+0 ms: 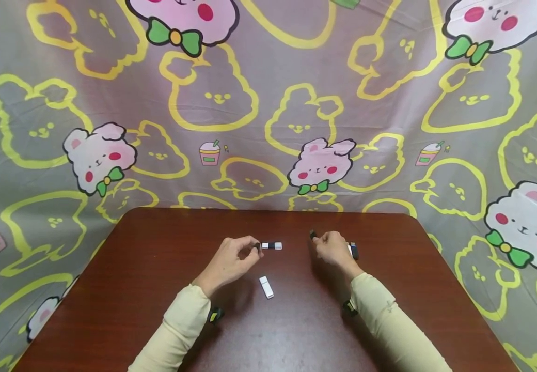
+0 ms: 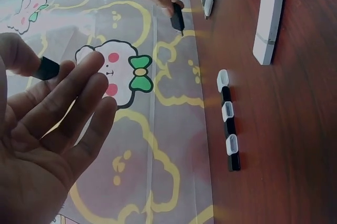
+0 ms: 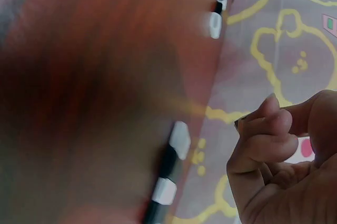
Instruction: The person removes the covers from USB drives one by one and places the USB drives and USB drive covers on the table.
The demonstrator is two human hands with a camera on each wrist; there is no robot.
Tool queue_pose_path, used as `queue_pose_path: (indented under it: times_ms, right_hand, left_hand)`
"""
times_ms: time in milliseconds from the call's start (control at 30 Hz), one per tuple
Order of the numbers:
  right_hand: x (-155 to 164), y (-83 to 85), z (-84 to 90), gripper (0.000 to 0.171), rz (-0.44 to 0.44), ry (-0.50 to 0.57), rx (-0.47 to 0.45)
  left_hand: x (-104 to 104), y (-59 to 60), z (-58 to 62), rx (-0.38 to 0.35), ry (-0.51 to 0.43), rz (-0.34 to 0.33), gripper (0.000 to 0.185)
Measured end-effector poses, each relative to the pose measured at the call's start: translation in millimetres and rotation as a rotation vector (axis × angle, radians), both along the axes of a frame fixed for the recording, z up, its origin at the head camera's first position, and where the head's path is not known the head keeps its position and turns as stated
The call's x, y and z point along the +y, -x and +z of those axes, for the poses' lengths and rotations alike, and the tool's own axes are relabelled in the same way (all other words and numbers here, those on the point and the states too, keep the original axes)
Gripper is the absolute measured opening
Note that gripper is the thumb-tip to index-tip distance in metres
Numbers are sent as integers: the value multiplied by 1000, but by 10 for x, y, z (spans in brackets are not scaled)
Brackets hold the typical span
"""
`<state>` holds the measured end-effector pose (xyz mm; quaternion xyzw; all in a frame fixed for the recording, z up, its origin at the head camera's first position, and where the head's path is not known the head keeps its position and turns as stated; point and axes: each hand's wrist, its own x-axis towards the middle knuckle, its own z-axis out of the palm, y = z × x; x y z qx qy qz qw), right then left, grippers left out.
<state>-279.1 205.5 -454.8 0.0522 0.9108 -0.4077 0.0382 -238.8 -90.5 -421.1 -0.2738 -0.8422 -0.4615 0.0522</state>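
Two small black pieces are pinched above the surface (image 1: 157, 289): one (image 2: 48, 68) by the left hand (image 1: 231, 261), one (image 1: 313, 235) by the right hand (image 1: 333, 249).

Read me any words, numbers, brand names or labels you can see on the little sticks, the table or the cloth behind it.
None can be read.
White stick: plain, no print visible.
Black and white pieces in a row: no markings.
Black piece in the left hand: blank.
Black piece in the right hand: blank.
Cloth: only cartoon animals, bows and drink cups, no lettering.
Table: bare wood.
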Motion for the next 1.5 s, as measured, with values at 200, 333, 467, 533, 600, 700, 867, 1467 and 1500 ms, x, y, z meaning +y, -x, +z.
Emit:
queue_pose_path:
  times_ms: [200,333,467,533,600,700,867,1467,1500]
  right_hand:
    - [-53,-9,-127,36,-33,-17,3]
    - [-74,-13,-186,42,-42,-24,15]
    - [-82,-20,-247,43,-42,-50,33]
    - [-85,-18,-270,43,-46,-62,29]
    - [-85,-14,-286,44,-47,-72,18]
    - [-83,-13,-293,45,-48,-71,-7]
    - [-68,-26,-290,46,-35,-77,-76]
    - [-14,-35,-291,25,-11,-102,-92]
    - [-10,-33,-292,27,-13,-109,-93]
  left_hand:
    - [6,-2,-20,19,5,-14,13]
    - [6,-8,-24,11,21,-5,14]
    - [9,-12,-32,0,30,-4,15]
    - [10,-8,-32,1,29,-3,15]
    - [9,-6,-30,0,30,1,15]
    - [10,-5,-25,0,35,8,15]
    - [22,1,-29,2,51,6,15]
    - [32,25,-28,47,89,-10,14]
    - [34,27,-28,55,91,-9,14]
